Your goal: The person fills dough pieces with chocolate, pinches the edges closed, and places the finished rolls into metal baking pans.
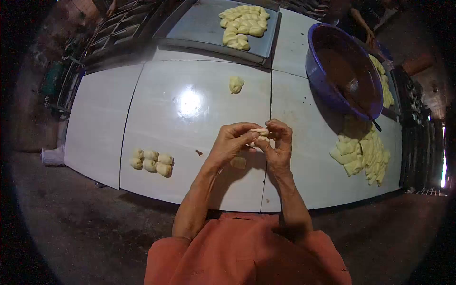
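Both my hands pinch one small piece of pale dough [260, 135] above the white table [190, 128]. My left hand [232, 141] grips its left side with thumb and fingers, and my right hand [278, 145] closes on its right side. Part of the dough is hidden behind my fingers. Just below, between my wrists, a dough piece [238, 162] rests on the table. Farther back lies a single dough lump [236, 84]. Several round dough pieces [150, 161] sit in two touching rows to the left.
A metal tray [197, 23] at the back bears shaped dough [243, 23]. A purple basin [317, 78] of brown filling stands at right, with a heap of flat dough [363, 156] before it. Another person's arm [362, 21] shows beyond the basin.
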Available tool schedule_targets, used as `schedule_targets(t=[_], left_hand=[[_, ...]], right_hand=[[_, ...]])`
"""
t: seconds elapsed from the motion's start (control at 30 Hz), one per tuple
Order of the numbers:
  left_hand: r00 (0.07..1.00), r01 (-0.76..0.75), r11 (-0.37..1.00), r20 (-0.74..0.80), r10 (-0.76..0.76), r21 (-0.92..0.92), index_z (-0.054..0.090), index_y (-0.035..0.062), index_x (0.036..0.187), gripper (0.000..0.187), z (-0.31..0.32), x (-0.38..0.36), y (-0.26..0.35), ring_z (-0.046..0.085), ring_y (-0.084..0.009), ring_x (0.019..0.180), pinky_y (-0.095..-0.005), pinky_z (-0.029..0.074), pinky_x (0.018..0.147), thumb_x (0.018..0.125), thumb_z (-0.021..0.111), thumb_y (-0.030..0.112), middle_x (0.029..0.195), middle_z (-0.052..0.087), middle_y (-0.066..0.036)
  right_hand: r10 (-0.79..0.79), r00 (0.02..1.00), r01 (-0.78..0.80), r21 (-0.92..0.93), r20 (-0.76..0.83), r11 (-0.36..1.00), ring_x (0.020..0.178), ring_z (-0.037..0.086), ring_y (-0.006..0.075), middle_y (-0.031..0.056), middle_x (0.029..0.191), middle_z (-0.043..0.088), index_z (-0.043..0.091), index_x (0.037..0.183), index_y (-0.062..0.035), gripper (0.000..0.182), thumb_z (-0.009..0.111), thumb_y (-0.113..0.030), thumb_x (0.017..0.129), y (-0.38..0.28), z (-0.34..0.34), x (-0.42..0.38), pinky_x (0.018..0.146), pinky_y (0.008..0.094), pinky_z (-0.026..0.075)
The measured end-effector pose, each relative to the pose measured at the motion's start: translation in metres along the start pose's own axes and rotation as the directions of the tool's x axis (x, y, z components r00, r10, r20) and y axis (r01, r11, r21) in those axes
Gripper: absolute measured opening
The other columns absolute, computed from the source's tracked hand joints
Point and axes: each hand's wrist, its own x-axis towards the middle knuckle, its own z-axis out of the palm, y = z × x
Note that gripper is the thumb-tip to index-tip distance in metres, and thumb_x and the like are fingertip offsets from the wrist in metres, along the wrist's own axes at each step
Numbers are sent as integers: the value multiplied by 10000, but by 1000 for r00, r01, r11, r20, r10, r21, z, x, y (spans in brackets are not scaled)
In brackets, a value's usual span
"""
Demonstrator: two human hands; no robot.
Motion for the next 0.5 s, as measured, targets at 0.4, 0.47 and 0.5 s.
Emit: schedule_targets(t=[0.4, 0.47, 0.5], left_hand=[[996, -12, 974, -87, 33, 224, 704, -28, 1149, 339, -9, -17, -18, 712, -169, 861, -299, 593, 762, 943, 711, 241, 963, 737, -112], [993, -18, 995, -115, 30, 103, 717, -22, 1118, 301, -13, -19, -18, 710, -165, 853, -291, 592, 757, 945, 711, 224, 962, 736, -106], [996, -56, 982, -54, 67, 182, 673, -13, 1240, 413, -15, -20, -20, 684, -115, 806, -245, 555, 655, 1007, 631, 325, 925, 720, -66]], right_hand=[[-5, 991, 73, -523, 130, 849, 758, 680, 197, 112, 920, 677, 683, 969, -14, 216, 721, -225, 943, 3, 2, -6, 618, 322, 538], [-67, 983, 146, -494, 172, 857, 838, 701, 246, 148, 1045, 675, 687, 1066, -6, 230, 693, -208, 956, -10, 4, -13, 674, 352, 576], [-133, 955, 251, -482, 266, 839, 853, 699, 249, 155, 1081, 665, 685, 1094, -6, 247, 685, -214, 960, -7, 0, -16, 694, 352, 582]])
